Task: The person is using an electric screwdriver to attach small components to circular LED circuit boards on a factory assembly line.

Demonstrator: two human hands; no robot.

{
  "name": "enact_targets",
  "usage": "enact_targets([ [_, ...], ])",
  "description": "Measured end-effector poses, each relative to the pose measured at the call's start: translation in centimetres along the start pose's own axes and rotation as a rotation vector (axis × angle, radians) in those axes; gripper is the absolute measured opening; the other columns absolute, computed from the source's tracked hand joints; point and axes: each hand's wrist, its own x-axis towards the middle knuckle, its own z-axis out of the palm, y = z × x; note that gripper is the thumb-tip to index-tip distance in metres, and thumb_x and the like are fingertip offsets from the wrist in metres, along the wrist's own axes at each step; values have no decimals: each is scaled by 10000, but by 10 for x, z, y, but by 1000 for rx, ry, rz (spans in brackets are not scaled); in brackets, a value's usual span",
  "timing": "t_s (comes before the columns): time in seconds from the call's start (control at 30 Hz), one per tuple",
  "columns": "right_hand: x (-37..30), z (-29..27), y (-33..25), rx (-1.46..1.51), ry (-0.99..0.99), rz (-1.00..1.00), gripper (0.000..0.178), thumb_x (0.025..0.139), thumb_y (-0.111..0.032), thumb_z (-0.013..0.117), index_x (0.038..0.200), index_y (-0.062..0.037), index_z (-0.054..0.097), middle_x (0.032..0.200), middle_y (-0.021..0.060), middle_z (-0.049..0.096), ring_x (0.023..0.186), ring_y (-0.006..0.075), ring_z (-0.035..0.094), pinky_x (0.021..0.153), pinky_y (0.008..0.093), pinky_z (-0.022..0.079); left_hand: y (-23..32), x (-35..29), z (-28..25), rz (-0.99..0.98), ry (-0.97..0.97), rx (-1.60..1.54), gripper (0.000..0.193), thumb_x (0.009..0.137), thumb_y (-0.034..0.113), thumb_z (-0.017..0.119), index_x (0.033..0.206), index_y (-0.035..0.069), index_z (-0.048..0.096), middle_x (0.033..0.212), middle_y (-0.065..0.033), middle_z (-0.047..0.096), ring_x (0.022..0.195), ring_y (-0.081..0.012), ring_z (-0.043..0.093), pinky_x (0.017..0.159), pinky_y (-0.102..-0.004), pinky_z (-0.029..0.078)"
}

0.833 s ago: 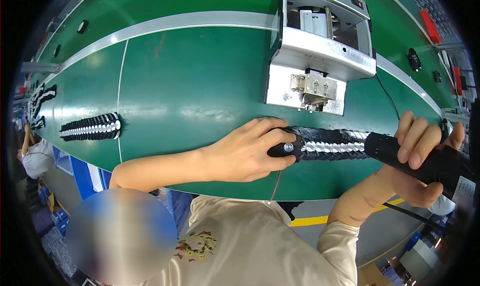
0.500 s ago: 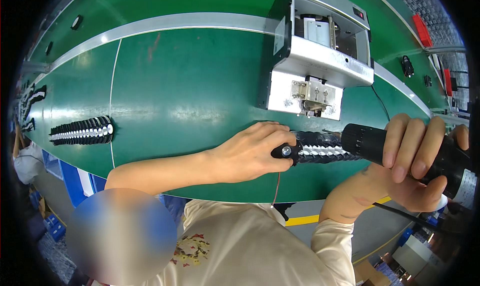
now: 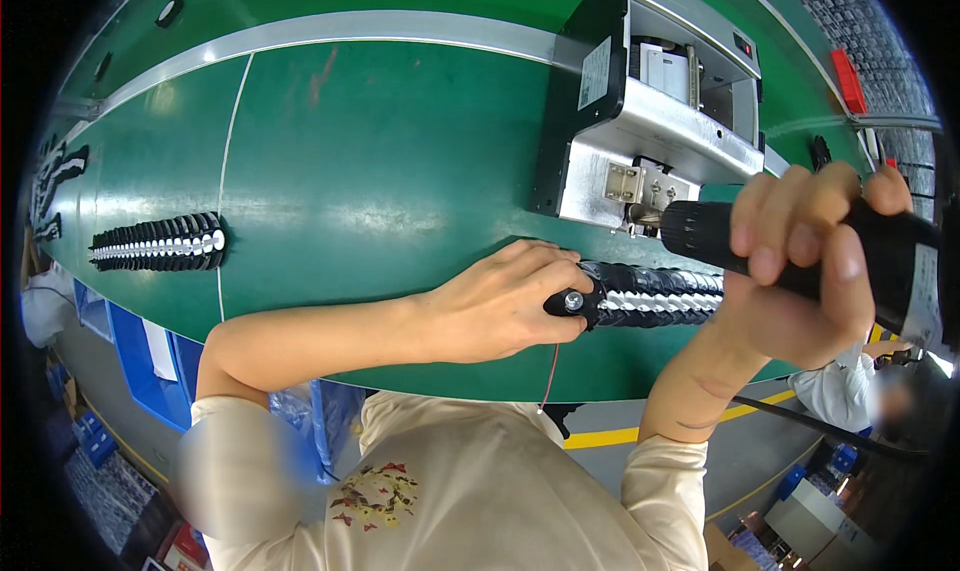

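My left hand point(image 3: 505, 296) is closed around the black end of a ribbed black assembly with a white strip point(image 3: 660, 299), which lies across the green table. A round silver piece point(image 3: 573, 300) shows on that black end, and a thin red wire point(image 3: 552, 369) hangs from it toward the table's near edge. My right hand point(image 3: 805, 261) grips a black electric screwdriver point(image 3: 700, 233), held level with its nose pointing left. The screwdriver's tip meets the small metal bracket point(image 3: 640, 196) at the front of a silver-and-black screw feeder point(image 3: 665, 121); I cannot tell whether they touch.
Another ribbed black-and-white piece point(image 3: 160, 242) lies at the left of the table, with several more beyond it. A metal rail point(image 3: 400, 29) crosses behind. Blue bins point(image 3: 140, 356) stand below the left edge. The screwdriver's black cable point(image 3: 830, 431) trails right. Another person point(image 3: 840, 391) is at lower right.
My right hand has raised the screwdriver up and left, from over the ribbed assembly to the front of the screw feeder. My left hand keeps its hold on the assembly. The view has shifted slightly.
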Motion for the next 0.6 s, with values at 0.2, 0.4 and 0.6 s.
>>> enact_targets([
  [0.2, -6, 14, 8, 55, -1, -15, 357, 833, -127, 507, 1179, -75, 440, 700, 17, 430, 500, 108, 419, 520, 293, 383, -2, -10, 3, -21, 52, 21, 236, 700, 112, 644, 934, 129, 675, 1113, -102, 532, 1093, -317, 532, 935, -423, 435],
  [0.4, -36, 32, -9, 53, 233, 24, 440, 806, -92, 632, 1159, -132, 371, 604, -2, 475, 449, 135, 469, 449, 302, 418, 3, -6, 5, -17, 70, 31, 207, 683, 124, 652, 887, 133, 681, 1081, -94, 558, 1085, -301, 541, 942, -421, 433],
  [0.6, -50, 41, 0, 63, 322, 24, 428, 771, -50, 625, 1117, -96, 378, 598, 50, 476, 431, 157, 437, 435, 327, 425, 2, -4, 7, -13, 123, 34, 143, 665, 136, 649, 804, 127, 678, 1037, -95, 575, 1040, -284, 567, 954, -412, 429],
])
